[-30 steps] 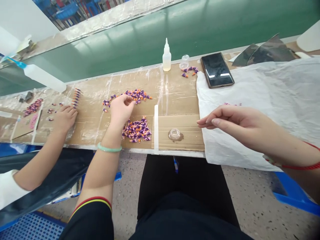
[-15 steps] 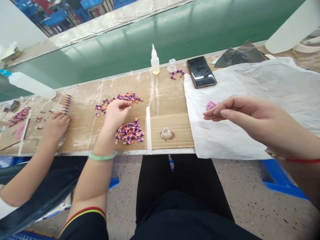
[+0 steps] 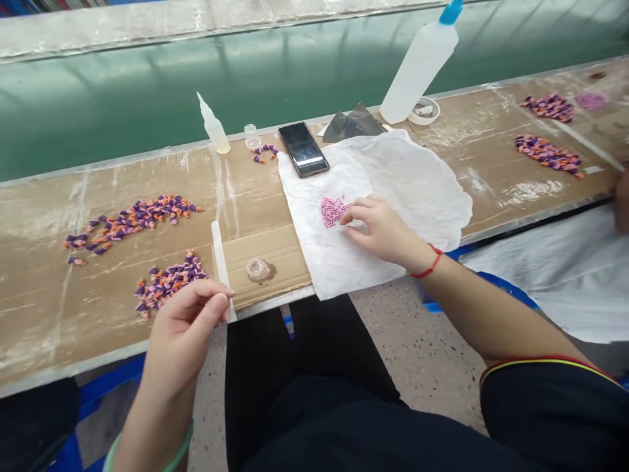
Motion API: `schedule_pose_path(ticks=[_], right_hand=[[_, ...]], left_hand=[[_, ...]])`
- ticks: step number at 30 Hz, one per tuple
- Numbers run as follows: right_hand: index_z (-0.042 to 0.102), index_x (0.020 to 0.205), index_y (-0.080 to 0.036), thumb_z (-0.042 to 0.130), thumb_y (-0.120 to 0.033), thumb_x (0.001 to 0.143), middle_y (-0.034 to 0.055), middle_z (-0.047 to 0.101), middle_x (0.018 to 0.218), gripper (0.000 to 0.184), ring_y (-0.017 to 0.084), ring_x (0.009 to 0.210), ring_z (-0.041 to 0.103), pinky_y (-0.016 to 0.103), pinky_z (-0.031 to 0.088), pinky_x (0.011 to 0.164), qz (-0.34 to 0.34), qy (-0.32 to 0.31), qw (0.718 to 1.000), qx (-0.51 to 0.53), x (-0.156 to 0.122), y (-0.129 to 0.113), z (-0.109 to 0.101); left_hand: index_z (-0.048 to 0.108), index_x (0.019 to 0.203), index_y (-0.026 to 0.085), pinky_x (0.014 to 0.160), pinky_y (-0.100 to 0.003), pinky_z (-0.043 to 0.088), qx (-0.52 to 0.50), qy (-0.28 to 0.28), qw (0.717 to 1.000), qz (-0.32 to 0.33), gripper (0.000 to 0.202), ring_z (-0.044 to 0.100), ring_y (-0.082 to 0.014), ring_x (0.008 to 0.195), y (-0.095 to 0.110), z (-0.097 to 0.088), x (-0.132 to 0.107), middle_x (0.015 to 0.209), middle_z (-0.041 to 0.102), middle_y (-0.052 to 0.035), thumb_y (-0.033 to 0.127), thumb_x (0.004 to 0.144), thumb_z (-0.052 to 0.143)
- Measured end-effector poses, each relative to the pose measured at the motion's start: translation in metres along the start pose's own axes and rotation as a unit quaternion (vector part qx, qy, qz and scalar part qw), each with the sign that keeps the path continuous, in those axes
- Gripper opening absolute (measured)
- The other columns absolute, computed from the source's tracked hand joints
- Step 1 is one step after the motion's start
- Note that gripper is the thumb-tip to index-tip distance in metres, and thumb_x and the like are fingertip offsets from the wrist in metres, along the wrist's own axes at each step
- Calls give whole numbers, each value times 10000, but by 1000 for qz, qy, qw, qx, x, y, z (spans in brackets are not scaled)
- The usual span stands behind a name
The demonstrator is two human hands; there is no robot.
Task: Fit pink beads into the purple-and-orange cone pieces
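My left hand [image 3: 189, 321] is closed, thumb tip against forefinger, in front of the table edge beside a white strip [image 3: 221, 262]; anything in the pinch is too small to make out. Behind it lies a heap of small purple, pink and orange pieces [image 3: 170, 278]. A looser spread of similar pieces [image 3: 132, 219] is farther back. My right hand [image 3: 378, 229] reaches over a white cloth [image 3: 417, 177], thumb and forefinger apart at the edge of a pile of tiny pink pieces [image 3: 333, 211]. Between my hands, a small clear dish [image 3: 257, 269] sits on cardboard [image 3: 282, 252].
A dropper bottle [image 3: 215, 131], a clear cup [image 3: 251, 136] and a phone [image 3: 303, 149] stand or lie along the back. Behind the cloth are a large white bottle [image 3: 420, 69] and a tape roll [image 3: 424, 111]. More pieces [image 3: 548, 156] lie at right, near another person.
The view has turned to the right. My left hand has left the far spread and come toward the table's front edge. My right hand has lowered to the tiny pink pieces.
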State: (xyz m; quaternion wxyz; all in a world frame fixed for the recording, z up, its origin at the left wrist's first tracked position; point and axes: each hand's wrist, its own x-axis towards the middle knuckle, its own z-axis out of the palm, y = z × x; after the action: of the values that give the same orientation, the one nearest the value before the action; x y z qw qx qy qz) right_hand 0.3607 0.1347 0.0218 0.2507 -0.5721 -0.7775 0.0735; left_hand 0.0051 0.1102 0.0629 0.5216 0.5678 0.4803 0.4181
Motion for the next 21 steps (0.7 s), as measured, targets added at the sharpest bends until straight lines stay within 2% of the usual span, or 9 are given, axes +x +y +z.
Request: schedule_pose_path(ticks=[4,8,13,17,21], right_hand=[[653,816,-204,625,-143,830,86,679,885,69,281,898,562,451,468,863,12,1,1000,-28,8,1,10],[657,787,-201,624,-144,841,89,675,855,85,278,871,546,439,459,846,9,-9,999,-31,13,1,14],[675,780,-204,594,-123,851,84,672,866,135,269,858,519,426,453,854,-9,-33,999,-31,13,-1,9],[672,784,-202,610,-138,844,87,674,889,107,269,870,522,431,455,862,-15,-50,998,-28,11,0,5],[635,766,-219,625,-179,846,87,653,861,90,285,887,517,461,450,864,-11,-57,998,-28,13,1,8]], left_hand=[[725,961,216,541,-199,461,2,-19,999,41,124,543,-108,547,-9,7,-9,608,587,23,323,901,740],[710,905,231,552,-169,464,4,-63,996,57,32,574,-91,588,-11,9,-17,728,644,9,257,919,721],[719,923,236,580,-169,474,-8,-95,995,30,78,582,-99,629,-19,9,-21,762,640,-4,307,946,696],[710,882,210,551,-181,459,-23,-88,996,14,184,543,-98,574,-23,12,-21,698,606,-2,372,959,673],[709,872,193,531,-196,460,-14,-73,997,-7,191,549,-108,557,-20,16,-24,694,619,-11,376,925,714]])
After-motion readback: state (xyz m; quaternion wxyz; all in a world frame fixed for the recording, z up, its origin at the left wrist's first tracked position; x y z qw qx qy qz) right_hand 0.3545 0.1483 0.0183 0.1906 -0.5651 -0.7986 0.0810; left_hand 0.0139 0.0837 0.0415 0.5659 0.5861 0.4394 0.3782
